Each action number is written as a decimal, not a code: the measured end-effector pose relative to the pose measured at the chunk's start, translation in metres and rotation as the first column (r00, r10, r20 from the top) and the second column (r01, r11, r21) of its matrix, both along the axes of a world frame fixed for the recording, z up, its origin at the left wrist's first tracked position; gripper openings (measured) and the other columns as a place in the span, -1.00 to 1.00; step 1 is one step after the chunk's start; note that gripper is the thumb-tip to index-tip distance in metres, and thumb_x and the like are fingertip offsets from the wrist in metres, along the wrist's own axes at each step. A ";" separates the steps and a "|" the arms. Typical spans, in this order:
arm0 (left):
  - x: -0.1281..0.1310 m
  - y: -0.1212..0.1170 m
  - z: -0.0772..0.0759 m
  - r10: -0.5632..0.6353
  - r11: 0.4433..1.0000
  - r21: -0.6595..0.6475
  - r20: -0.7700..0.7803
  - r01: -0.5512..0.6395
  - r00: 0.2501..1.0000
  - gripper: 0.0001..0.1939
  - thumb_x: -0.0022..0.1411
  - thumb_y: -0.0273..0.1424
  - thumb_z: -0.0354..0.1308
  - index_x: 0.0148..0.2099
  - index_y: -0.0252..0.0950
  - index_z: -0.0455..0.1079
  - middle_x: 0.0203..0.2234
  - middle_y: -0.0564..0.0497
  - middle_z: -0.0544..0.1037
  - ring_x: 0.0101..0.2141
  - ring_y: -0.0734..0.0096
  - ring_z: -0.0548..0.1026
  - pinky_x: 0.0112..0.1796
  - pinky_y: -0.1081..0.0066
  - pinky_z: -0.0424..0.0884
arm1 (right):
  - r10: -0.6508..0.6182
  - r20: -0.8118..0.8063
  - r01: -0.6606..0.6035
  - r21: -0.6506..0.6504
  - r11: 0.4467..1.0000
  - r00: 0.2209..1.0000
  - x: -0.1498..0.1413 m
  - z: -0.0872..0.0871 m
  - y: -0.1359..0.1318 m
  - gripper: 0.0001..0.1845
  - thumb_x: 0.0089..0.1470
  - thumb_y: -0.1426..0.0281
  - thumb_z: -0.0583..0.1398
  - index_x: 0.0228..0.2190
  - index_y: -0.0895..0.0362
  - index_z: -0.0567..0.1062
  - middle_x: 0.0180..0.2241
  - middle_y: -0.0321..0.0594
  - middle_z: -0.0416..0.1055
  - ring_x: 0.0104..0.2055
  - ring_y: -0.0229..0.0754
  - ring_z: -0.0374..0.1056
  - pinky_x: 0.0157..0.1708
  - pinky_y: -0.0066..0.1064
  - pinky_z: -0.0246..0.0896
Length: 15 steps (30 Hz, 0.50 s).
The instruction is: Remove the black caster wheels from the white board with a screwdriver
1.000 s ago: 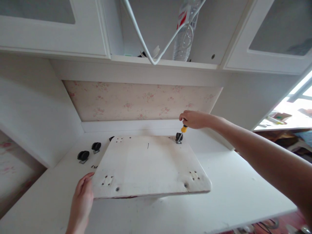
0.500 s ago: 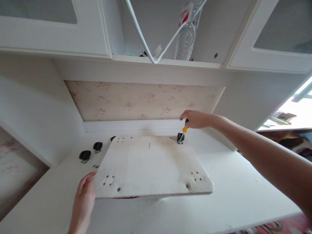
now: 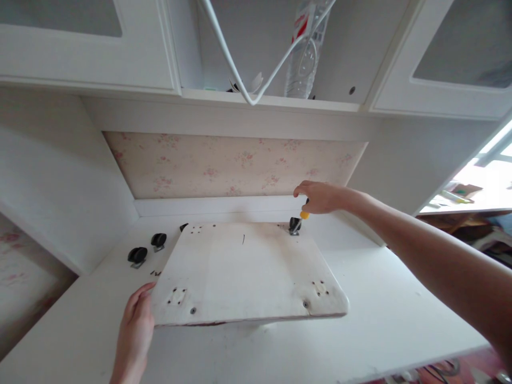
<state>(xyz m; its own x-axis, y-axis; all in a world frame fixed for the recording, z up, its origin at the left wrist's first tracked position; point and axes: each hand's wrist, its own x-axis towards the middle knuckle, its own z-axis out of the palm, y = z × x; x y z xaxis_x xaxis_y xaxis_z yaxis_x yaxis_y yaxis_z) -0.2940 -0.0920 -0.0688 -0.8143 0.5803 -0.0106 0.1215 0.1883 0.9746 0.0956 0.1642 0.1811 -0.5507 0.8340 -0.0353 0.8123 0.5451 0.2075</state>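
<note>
A white board (image 3: 240,272) with rounded corners and groups of screw holes lies raised above the white desktop. Its left edge is gripped by my left hand (image 3: 135,314), fingers curled at the side. At the far right corner, my right hand (image 3: 323,197) is closed around a yellow-and-black screwdriver (image 3: 304,215), which slants down to the metal plate of a black caster (image 3: 295,224) standing on the board. The exact tip contact is too small to make out. Two loose casters, one nearer (image 3: 137,255) and one farther (image 3: 159,239), sit left of the board beside several small screws (image 3: 156,273).
A black piece (image 3: 183,227) pokes out behind the board's far left corner. Overhead, a white cable (image 3: 236,74) hangs before a shelf holding a plastic bottle (image 3: 303,64). White side panels (image 3: 404,165) and a floral back wall (image 3: 240,165) enclose the desktop (image 3: 384,314).
The view has shifted slightly, moving the scene a little to the left. Both hands keep their places on the board and the screwdriver, and the right hand's grip looks nearly the same.
</note>
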 end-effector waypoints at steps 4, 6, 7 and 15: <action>0.000 0.000 -0.001 0.001 1.000 0.005 -0.007 -0.001 1.000 -0.60 0.17 -0.14 0.02 -0.03 -0.21 0.41 -0.04 -0.08 0.51 -0.03 0.06 0.45 -0.02 0.11 0.35 | 0.001 -0.017 0.000 0.067 0.998 1.000 -0.002 -0.003 -0.004 -0.58 0.22 0.31 0.02 0.01 0.21 0.46 0.05 0.11 0.38 -0.01 0.11 0.39 -0.13 -0.17 0.26; -0.001 0.000 -0.001 -0.004 1.000 0.015 -0.001 0.004 1.000 -0.59 0.15 -0.13 0.03 -0.04 -0.22 0.41 -0.06 -0.08 0.52 -0.06 0.06 0.45 -0.05 0.13 0.36 | 0.041 -0.012 -0.040 0.046 0.998 0.999 -0.001 -0.003 -0.002 -0.60 0.17 0.46 0.02 -0.01 0.20 0.48 0.03 0.06 0.40 0.00 0.05 0.38 -0.09 -0.21 0.25; -0.001 0.001 -0.001 -0.005 1.000 0.017 0.000 0.005 1.000 -0.59 0.14 -0.13 0.04 -0.04 -0.22 0.41 -0.08 -0.07 0.52 -0.07 0.07 0.46 -0.06 0.14 0.37 | 0.062 -0.010 -0.062 0.028 0.998 0.998 0.000 -0.003 -0.001 -0.58 0.11 0.52 0.05 -0.01 0.17 0.48 0.03 0.00 0.41 0.00 0.00 0.39 -0.07 -0.25 0.24; 0.002 0.002 0.004 0.016 1.000 0.012 0.009 -0.016 1.000 -0.63 0.13 -0.17 0.04 -0.07 -0.21 0.41 -0.12 -0.06 0.52 -0.12 0.12 0.47 -0.08 0.18 0.36 | 0.154 -0.124 -0.156 -0.002 0.988 0.980 0.006 -0.008 0.002 -0.47 0.04 0.32 0.24 0.06 0.17 0.44 0.14 0.05 0.30 -0.03 -0.05 0.41 -0.07 -0.36 0.25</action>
<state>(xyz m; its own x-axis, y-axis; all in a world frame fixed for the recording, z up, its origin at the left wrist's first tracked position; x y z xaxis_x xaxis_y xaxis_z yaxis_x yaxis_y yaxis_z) -0.2920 -0.0905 -0.0652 -0.8235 0.5672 -0.0107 0.1101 0.1783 0.9778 0.1014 0.1659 0.1731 -0.6740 0.7381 0.0317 0.7367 0.6682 0.1041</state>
